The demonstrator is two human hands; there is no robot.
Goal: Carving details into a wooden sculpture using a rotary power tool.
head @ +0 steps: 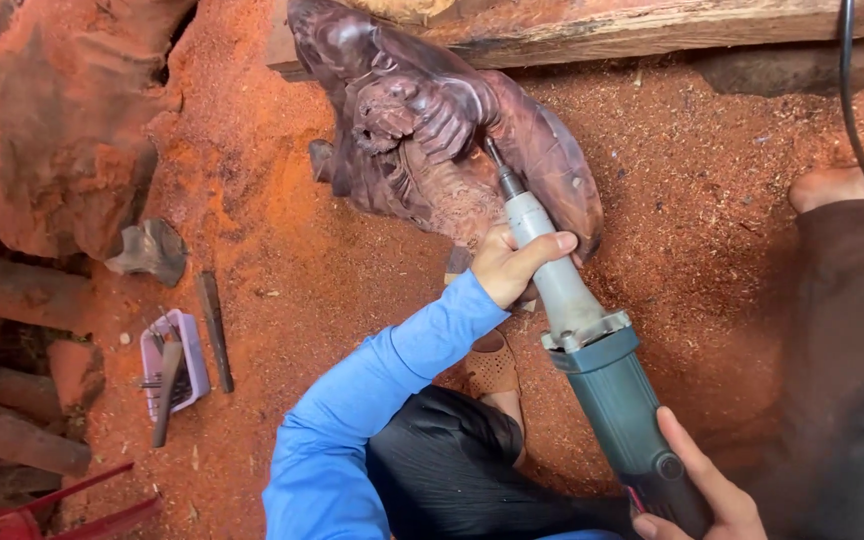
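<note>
Small lilac plastic box (190,352) of tool bits, open, on sawdust at left

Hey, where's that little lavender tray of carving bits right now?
In the head view the lavender tray lies on the sawdust floor at lower left, beside a dark chisel, left of the blue-sleeved left hand.

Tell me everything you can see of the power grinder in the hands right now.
The grinder is a long power tool lying diagonally, bit end up-left. It has a dark teal body, a metal collar, a pale grey neck and a thin dark shaft whose tip meets the dark purplish wood carving. The left hand wraps the grey neck; the right hand grips the rear of the body. Its tail end runs out of frame. Red sawdust covers the ground beneath.
</note>
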